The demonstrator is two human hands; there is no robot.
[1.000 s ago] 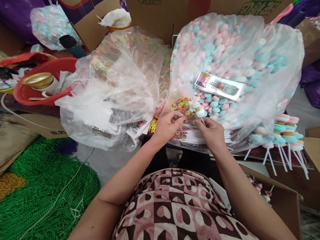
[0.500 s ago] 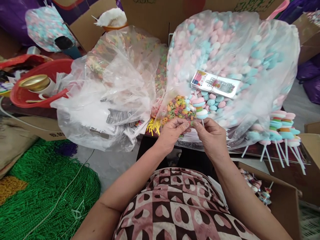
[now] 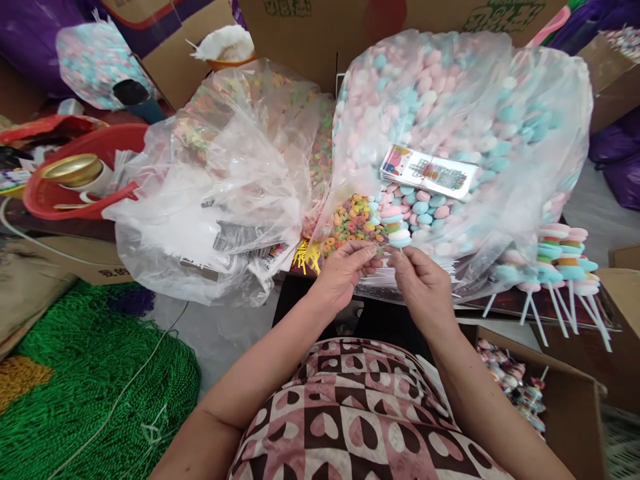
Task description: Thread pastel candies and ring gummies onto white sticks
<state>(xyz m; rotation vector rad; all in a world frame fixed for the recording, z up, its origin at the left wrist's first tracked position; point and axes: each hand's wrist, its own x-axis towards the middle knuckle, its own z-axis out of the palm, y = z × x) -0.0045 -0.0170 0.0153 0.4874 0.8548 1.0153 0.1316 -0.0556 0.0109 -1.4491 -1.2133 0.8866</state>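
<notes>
My right hand is closed around the thin stick of a marshmallow skewer. Pink, blue and white marshmallows are stacked on it, with a gummy ring between some of them. Just beside it, my left hand is closed in a pinch; whatever lies between its fingertips is too small to make out. Beyond my fingers are loose sugared gummy rings. Pink and blue marshmallows spill from the mouth of a large clear bag. White sticks lie below my hands, partly hidden.
Finished-looking skewers rest at the table's right edge, sticks overhanging. A banded stack of printed cards lies on the marshmallow bag. Left are crumpled clear bags and a red basin. An open carton stands at lower right.
The skewer has shifted slightly left and down with my right hand. My fingertips have come a little apart, and the green gummy ring between them is less visible.
</notes>
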